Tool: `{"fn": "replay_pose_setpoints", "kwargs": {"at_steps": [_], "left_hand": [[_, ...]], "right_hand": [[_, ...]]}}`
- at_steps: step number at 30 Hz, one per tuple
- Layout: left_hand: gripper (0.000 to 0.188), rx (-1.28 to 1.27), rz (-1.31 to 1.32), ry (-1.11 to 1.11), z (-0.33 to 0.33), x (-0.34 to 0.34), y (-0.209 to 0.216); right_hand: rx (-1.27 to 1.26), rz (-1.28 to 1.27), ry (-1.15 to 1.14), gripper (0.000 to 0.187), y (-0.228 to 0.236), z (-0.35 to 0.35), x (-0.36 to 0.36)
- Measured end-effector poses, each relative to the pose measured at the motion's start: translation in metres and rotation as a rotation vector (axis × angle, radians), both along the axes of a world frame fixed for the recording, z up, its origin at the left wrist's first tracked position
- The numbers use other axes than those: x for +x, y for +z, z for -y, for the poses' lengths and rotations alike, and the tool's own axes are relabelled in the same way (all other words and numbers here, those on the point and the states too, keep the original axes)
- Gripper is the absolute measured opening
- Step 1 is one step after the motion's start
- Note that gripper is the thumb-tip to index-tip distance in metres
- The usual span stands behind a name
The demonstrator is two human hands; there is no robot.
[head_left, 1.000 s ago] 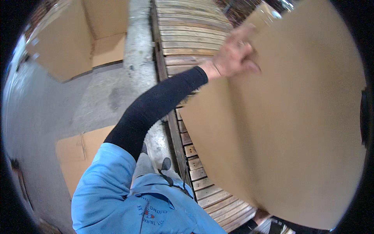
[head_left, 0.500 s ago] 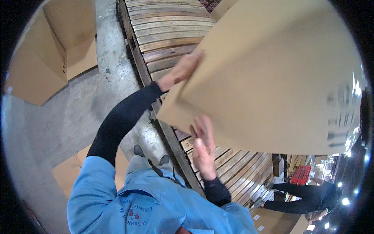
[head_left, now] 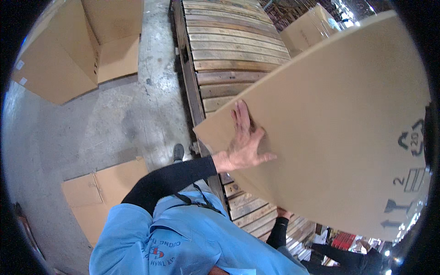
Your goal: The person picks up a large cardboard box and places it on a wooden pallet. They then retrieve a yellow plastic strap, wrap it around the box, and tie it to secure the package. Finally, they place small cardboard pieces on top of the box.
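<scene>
A large brown cardboard box (head_left: 321, 123) with dark printed marks stands tilted over the slatted wooden platform, one broad face toward me. My left hand (head_left: 245, 144) lies flat against that face near its left corner, fingers spread and thumb out. At the box's lower edge is my right hand (head_left: 284, 212); its fingers are hidden behind the cardboard.
Wooden slats (head_left: 233, 48) run along a dark side rail (head_left: 195, 87). At far left stands an open cardboard box (head_left: 59, 55); flattened cardboard (head_left: 117, 176) lies on the concrete floor. Another carton (head_left: 307, 32) sits beyond the platform. A person in dark clothing (head_left: 348, 256) is at lower right.
The box has turned and tilted, its face now more toward me. My left hand has gone from its left edge onto the face; my right hand has moved down to the lower edge.
</scene>
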State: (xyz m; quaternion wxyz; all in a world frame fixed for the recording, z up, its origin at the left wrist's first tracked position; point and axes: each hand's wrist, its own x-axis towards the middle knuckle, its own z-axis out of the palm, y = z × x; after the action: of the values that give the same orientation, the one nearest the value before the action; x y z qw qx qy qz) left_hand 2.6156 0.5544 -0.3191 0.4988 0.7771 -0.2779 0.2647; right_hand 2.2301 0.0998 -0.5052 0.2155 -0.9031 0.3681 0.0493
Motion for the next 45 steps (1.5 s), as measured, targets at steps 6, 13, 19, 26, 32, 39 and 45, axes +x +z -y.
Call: {"fn": "replay_pose_setpoints", "kwargs": {"at_steps": [6,13,19,26,32,39,45], "left_hand": [[0.112,0.01,-0.032,-0.057,0.014,0.148,-0.011],[0.09,0.014,-0.564,-0.461,0.042,0.413,0.038],[0.075,-0.503,-0.612,-0.593,0.055,0.489,0.059],[0.068,-0.552,-0.091,-0.112,0.012,0.544,0.074],[0.059,0.185,0.484,0.199,0.06,0.64,-0.003],[0.069,0.553,0.218,-0.069,0.052,0.795,0.02],[0.06,0.074,0.35,-0.141,0.091,0.851,0.181]], "right_hand": [[0.039,0.426,0.152,0.051,-0.045,-0.062,0.09],[1.203,1.032,-0.44,0.045,0.002,-0.259,0.396],[1.61,0.916,-0.508,0.039,0.084,-0.339,0.665],[0.942,0.563,0.373,0.051,0.192,-0.306,0.819],[0.105,1.336,0.504,0.07,0.392,-0.198,0.732],[-1.429,1.199,-0.01,0.045,0.597,-0.123,0.708],[-1.021,1.114,0.36,0.045,0.602,-0.087,0.807]]}}
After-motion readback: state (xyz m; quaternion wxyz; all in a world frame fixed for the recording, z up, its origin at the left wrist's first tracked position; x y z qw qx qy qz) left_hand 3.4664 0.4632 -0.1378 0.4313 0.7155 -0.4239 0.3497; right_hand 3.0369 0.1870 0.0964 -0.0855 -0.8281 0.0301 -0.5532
